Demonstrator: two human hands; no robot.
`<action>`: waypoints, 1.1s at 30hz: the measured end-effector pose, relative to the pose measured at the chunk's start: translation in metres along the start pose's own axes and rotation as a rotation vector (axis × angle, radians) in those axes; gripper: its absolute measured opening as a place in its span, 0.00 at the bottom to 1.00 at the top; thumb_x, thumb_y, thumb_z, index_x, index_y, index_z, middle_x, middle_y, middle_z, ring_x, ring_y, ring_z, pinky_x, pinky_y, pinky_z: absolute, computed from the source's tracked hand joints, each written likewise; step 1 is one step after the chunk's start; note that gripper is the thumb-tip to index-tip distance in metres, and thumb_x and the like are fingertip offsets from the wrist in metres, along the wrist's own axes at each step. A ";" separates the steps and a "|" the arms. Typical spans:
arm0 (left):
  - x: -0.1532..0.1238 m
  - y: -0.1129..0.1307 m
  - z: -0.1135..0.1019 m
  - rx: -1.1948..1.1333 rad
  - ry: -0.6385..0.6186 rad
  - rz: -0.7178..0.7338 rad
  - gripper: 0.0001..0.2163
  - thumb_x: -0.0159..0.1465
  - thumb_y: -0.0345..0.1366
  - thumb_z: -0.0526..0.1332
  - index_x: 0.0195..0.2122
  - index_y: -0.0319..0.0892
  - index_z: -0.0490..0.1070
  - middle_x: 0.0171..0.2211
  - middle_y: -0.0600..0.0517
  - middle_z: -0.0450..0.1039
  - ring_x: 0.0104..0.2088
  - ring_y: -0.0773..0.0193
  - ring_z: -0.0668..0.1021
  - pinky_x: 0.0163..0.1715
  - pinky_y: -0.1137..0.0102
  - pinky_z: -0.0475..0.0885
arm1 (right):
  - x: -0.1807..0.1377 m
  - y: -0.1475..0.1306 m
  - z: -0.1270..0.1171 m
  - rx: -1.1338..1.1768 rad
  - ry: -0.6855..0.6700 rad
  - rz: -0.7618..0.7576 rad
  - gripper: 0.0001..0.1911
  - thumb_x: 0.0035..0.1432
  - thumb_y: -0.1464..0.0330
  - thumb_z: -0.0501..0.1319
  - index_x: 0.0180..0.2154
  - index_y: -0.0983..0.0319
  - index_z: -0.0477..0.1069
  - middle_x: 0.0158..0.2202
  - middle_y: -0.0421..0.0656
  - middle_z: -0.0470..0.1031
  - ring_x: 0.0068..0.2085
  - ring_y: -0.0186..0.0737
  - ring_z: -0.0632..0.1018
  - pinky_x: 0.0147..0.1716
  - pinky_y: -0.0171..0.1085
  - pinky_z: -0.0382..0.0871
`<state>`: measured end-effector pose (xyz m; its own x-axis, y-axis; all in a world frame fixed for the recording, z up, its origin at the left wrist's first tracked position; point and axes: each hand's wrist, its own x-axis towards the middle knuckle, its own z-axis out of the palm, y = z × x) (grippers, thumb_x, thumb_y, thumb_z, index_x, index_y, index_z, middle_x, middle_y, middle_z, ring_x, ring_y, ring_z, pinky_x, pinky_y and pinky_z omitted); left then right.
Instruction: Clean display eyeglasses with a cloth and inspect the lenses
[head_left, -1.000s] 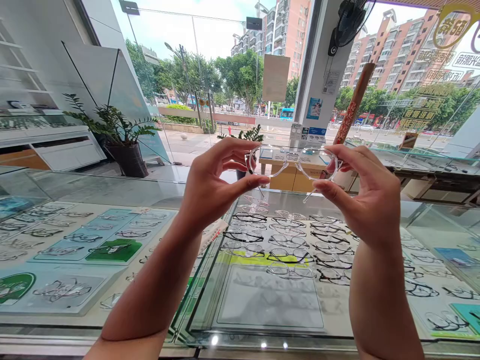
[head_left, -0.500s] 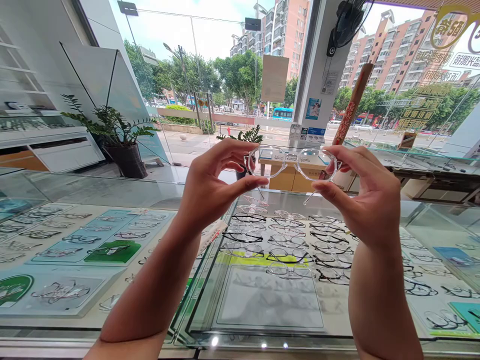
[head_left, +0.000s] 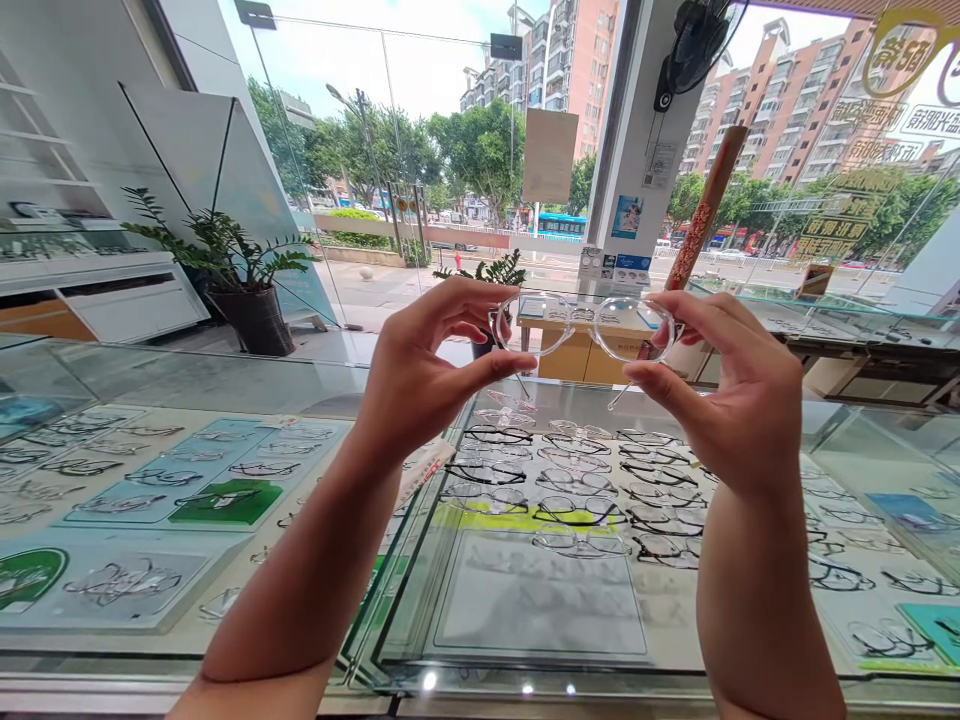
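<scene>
A pair of clear-framed glasses (head_left: 586, 327) is held up at chest height over a glass display counter (head_left: 525, 620). My left hand (head_left: 427, 365) pinches the left end of the frame between thumb and fingers. My right hand (head_left: 724, 385) pinches the right end the same way. The lenses face away and the temples hang down and toward me. Under the glass below lie several rows of dark and clear glasses (head_left: 570, 480).
A second counter (head_left: 150, 490) with glasses on blue and green cards runs to the left. A potted plant (head_left: 240, 280) stands on the floor beyond it. Glass shopfront windows face a street. A wall fan (head_left: 694, 45) hangs on the pillar.
</scene>
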<state>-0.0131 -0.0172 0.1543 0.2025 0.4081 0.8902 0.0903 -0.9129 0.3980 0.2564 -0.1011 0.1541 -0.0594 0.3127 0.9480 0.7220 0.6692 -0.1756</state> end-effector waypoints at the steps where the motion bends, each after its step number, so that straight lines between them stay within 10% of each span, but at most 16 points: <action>1: 0.000 0.000 0.000 -0.002 -0.001 0.002 0.25 0.56 0.51 0.84 0.52 0.51 0.84 0.37 0.51 0.83 0.38 0.59 0.84 0.41 0.61 0.83 | 0.000 0.000 0.000 0.000 0.002 -0.001 0.22 0.67 0.49 0.73 0.57 0.51 0.83 0.42 0.45 0.83 0.43 0.50 0.82 0.48 0.52 0.83; 33: -0.012 0.009 0.006 0.239 0.099 0.186 0.24 0.61 0.52 0.82 0.54 0.51 0.81 0.38 0.54 0.82 0.35 0.62 0.81 0.42 0.61 0.81 | -0.002 0.018 -0.004 0.116 -0.175 0.100 0.28 0.68 0.48 0.73 0.64 0.50 0.82 0.49 0.46 0.85 0.49 0.50 0.84 0.52 0.52 0.83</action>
<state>-0.0088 -0.0302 0.1456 0.1422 0.2216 0.9647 0.2893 -0.9414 0.1736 0.2725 -0.0928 0.1503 -0.1171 0.4868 0.8656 0.6465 0.6990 -0.3057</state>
